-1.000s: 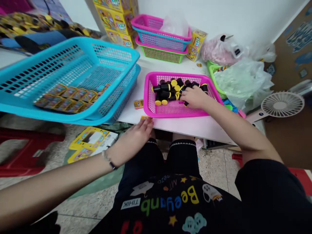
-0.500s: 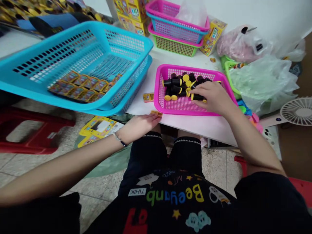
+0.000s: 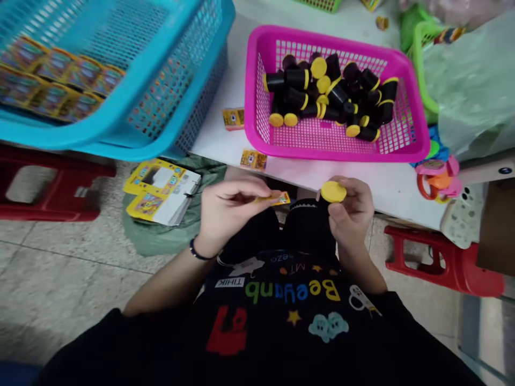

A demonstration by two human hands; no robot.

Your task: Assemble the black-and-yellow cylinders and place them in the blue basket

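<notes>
Between the thumb and fingers of my left hand [image 3: 231, 209] is a small yellow printed card or label [image 3: 281, 199], held above my lap. My right hand [image 3: 354, 209] is closed round a small black canister with a yellow lid [image 3: 333, 191]; the lid faces up toward me, and the fingers hide most of the body. Beyond both hands stands a pink basket [image 3: 338, 153], holding several black canisters [image 3: 296, 79] with yellow lids. Near the table edge, left of that basket, lie a yellow printed label [image 3: 253, 160] and a small stack of labels [image 3: 233, 119].
Stacked blue baskets [image 3: 132, 142] stand at the left, with rows of yellow printed packs [image 3: 52, 96] inside. Flattened yellow boxes [image 3: 161, 193] lie on a green bag below. Red stools [image 3: 442, 262] flank me. A green basket [image 3: 426, 80] and plastic bags are at the right.
My right hand has come out of the pink basket with a canister. My left hand has lifted a label from the table edge. Both hands are now closer together, and the view has tilted down.
</notes>
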